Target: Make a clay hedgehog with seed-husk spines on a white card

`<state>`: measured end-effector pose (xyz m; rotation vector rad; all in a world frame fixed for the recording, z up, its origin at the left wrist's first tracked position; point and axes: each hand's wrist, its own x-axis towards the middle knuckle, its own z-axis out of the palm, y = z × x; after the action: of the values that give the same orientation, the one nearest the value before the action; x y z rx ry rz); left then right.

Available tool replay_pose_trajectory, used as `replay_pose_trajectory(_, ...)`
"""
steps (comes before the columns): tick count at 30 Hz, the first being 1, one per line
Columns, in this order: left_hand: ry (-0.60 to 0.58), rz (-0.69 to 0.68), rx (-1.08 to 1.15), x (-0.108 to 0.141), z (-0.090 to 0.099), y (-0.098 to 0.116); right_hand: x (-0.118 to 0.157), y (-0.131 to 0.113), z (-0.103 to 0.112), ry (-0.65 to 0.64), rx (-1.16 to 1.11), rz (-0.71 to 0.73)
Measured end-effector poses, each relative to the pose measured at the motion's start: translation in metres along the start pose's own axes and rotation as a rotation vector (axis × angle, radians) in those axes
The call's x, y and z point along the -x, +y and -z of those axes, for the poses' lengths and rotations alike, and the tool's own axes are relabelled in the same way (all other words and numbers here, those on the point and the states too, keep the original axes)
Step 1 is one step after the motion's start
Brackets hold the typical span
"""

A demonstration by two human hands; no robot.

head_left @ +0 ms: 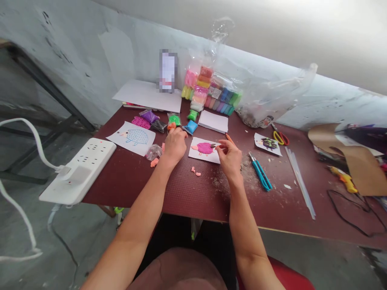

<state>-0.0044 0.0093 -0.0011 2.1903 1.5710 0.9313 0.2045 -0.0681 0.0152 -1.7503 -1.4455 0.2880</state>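
Observation:
A small white card (193,155) lies before me, bearing a magenta clay hedgehog (205,148) with a pinkish-orange face and feet. At the card's right side my right hand (230,156) is pinched around a small dark sliver (213,146) over the hedgehog's edge; its kind is unclear. An orange stick, perhaps a pencil (229,139), shows behind that hand. Left of the card, my left hand (175,146) is curled with fingertips down, their contents hidden. Orange clay (171,126) lies just beyond it, and coral clay bits (154,162) lie to its left.
Bagged clay packs (211,92) stand by the wall, beside a phone (168,71). Left are a blue hedgehog drawing (133,137) and power strip (81,171). Right are a teal utility knife (260,173), scissors (280,137), another hedgehog card (276,151), glue sticks (300,183) and glue gun (344,179).

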Motion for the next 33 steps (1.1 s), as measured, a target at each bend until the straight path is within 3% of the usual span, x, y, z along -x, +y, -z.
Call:
replay_pose_trajectory(4, -0.001, -0.048, -0.145, 0.004, 0.003, 0.006, 0.000, -0.001, -0.008, -0.016, 0.123, 0.094)
replay_pose_trajectory(10, -0.056, -0.005, -0.267, 0.009, 0.002, 0.005, -0.006, 0.006, -0.013, 0.005, 0.176, 0.167)
replay_pose_trajectory(20, 0.051, -0.036, -0.129, 0.008, -0.007, -0.005, 0.001, 0.010, -0.021, -0.070, 0.461, 0.237)
replay_pose_trajectory(24, -0.074, -0.093, -0.088, 0.009, -0.004, 0.008, 0.000, 0.010, -0.023, -0.110, 0.568, 0.270)
replay_pose_trajectory(28, -0.222, -0.261, -0.095, 0.014, -0.007, 0.028, 0.001, 0.007, -0.022, -0.147, 0.656, 0.284)
replay_pose_trajectory(33, -0.284, -0.355, -0.113, 0.020, -0.019, 0.040, 0.004, 0.002, -0.021, -0.166, 0.687, 0.304)
